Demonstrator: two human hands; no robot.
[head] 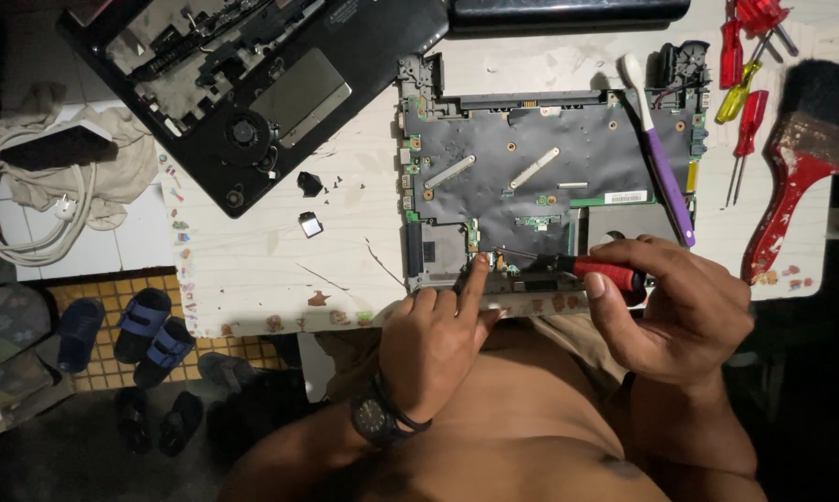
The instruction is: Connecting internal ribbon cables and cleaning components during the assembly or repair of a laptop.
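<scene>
A laptop motherboard [531,177] covered in black film lies on the white table [252,251]. My right hand [671,307] grips a red-handled screwdriver [610,276]; its shaft points left at the board's near edge. My left hand [438,339], with a dark watch on the wrist, rests its index fingertip on the board's near edge beside the screwdriver tip. A purple-handled toothbrush [666,172] lies across the board's right side.
A black laptop base with fan [243,130] sits at the back left. Red and yellow screwdrivers [745,84] and a red paintbrush [796,177] lie at the right. Small black parts [310,184] rest mid-table. A white cable [10,204], cloth and sandals [150,325] are left, off the table.
</scene>
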